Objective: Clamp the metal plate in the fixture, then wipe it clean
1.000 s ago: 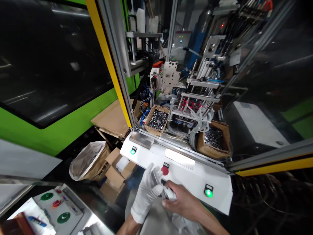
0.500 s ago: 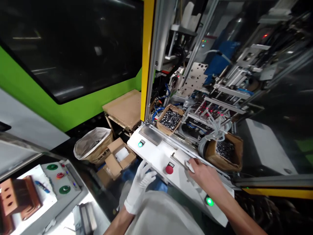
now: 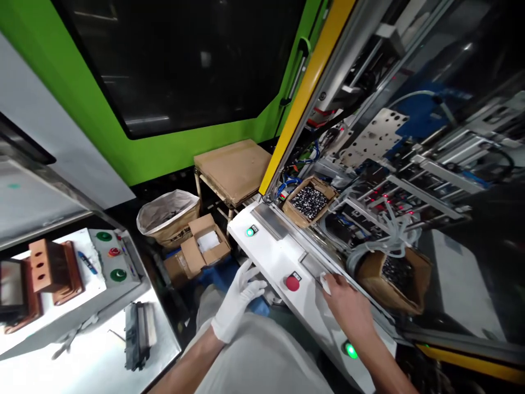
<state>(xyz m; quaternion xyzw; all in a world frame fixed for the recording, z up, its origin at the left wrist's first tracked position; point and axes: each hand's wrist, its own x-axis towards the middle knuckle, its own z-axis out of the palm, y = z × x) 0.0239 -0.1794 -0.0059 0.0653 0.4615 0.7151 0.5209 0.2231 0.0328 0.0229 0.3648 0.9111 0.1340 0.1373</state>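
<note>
**Your right hand (image 3: 348, 312) pinches a white item (image 3: 325, 283) on the panel**

Your fingers close on the white item at the far edge of the white panel (image 3: 266, 257), just beside a metal strip (image 3: 312, 266). It is too small to tell what it is. The red stop button (image 3: 292, 282) is near that hand, and a lit green button (image 3: 350, 350) sits below it.

Your gloved left hand (image 3: 240, 301) is open, fingers spread, holding nothing, at the panel's near edge. You cannot tell whether it touches the panel.

Behind the panel, two cardboard boxes (image 3: 309, 201) (image 3: 396, 276) hold small metal parts. To your left stand a paper sack (image 3: 168, 216) and an open carton (image 3: 207, 243) with white packing. Further left, copper blocks (image 3: 51, 265) lie on a white sheet beside a control box (image 3: 110, 257).
</note>
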